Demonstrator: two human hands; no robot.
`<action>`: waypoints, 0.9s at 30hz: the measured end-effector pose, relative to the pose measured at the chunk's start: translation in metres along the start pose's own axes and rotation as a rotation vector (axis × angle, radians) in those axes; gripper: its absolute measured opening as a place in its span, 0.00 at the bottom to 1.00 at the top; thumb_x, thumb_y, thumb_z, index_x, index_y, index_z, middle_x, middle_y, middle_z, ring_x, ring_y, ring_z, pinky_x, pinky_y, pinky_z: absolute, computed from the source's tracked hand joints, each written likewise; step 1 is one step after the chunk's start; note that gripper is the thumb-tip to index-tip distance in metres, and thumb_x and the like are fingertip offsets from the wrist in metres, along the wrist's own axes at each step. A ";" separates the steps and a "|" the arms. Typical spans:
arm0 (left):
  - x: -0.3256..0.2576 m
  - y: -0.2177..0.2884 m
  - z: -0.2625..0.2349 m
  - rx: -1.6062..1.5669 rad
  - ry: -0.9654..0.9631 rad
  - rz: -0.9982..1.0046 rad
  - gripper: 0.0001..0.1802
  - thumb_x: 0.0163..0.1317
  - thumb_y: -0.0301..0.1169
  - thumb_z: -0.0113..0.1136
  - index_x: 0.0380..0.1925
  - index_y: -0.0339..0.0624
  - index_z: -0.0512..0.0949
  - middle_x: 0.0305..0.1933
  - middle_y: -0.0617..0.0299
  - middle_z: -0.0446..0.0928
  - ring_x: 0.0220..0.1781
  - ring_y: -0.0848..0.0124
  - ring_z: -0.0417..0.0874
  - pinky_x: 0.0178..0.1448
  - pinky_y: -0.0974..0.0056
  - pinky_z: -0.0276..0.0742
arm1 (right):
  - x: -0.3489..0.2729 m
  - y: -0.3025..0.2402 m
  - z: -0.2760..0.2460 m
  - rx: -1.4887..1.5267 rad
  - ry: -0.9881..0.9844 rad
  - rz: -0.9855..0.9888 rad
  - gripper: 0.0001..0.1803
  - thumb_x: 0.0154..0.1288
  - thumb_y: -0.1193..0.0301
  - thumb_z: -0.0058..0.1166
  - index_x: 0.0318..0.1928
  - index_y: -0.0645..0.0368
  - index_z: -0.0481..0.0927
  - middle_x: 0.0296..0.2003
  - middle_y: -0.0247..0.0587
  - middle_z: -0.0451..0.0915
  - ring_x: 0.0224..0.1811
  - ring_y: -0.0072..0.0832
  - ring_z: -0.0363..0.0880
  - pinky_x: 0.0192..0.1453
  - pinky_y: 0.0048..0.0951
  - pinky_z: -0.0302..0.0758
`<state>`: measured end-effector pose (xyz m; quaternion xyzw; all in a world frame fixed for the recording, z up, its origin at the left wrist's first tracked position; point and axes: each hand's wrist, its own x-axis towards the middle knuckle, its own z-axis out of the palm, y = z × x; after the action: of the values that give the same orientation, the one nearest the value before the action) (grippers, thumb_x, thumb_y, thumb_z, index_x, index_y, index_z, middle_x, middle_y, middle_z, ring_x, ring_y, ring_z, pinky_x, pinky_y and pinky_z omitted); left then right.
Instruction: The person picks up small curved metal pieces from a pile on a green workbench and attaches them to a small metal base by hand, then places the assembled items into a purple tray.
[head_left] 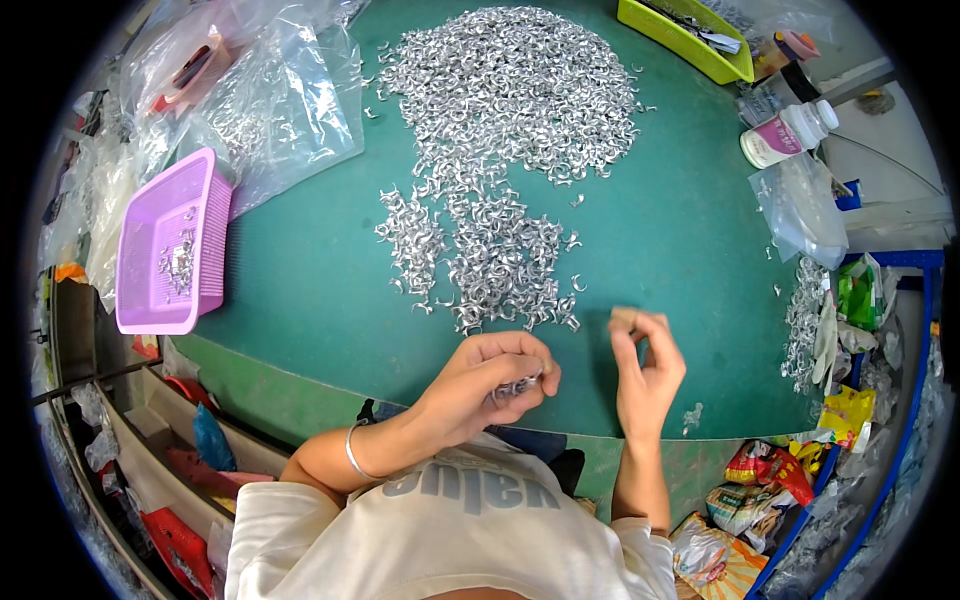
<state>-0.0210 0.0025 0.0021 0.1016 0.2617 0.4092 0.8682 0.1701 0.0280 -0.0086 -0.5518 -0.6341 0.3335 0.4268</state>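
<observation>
The left hand (492,375) is curled closed around a small bunch of silver metal clips (516,386) — mostly hidden by the fingers. The right hand (645,370) pinches something tiny, unclear, near the clip pile (480,255) on the green table (680,250).

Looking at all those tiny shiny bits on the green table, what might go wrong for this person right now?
1. The left hand cups a bunch of small metal pieces at the table's near edge; a few might slip off onto the lap.
2. The right hand is raised with its fingers pinched; whatever it holds is too small to make out and could easily drop.
3. The big heap is loose, so a sleeve could scatter it.
</observation>
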 end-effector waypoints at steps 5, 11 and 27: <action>0.003 -0.007 -0.002 0.045 0.142 0.115 0.07 0.58 0.24 0.44 0.31 0.34 0.72 0.25 0.59 0.70 0.18 0.78 0.63 0.17 0.76 0.55 | 0.033 0.011 0.016 -0.427 -0.103 -0.287 0.12 0.48 0.82 0.55 0.37 0.64 0.77 0.35 0.41 0.74 0.36 0.35 0.70 0.42 0.32 0.67; 0.003 -0.009 -0.015 -0.004 0.157 0.001 0.11 0.65 0.32 0.45 0.33 0.35 0.73 0.19 0.67 0.64 0.14 0.81 0.57 0.15 0.77 0.50 | 0.032 0.025 0.023 -0.428 -0.142 -0.273 0.10 0.49 0.83 0.53 0.35 0.62 0.75 0.33 0.42 0.74 0.35 0.36 0.70 0.39 0.32 0.67; 0.001 -0.009 0.008 0.436 0.289 0.209 0.07 0.54 0.25 0.60 0.33 0.36 0.78 0.25 0.69 0.73 0.23 0.86 0.65 0.23 0.79 0.58 | -0.022 -0.015 0.022 0.750 -0.152 0.162 0.11 0.53 0.86 0.52 0.39 0.67 0.72 0.37 0.42 0.74 0.36 0.21 0.67 0.42 0.22 0.65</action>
<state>-0.0101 -0.0021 0.0051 0.2531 0.4529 0.4409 0.7324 0.1448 0.0049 -0.0084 -0.3795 -0.4522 0.6147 0.5231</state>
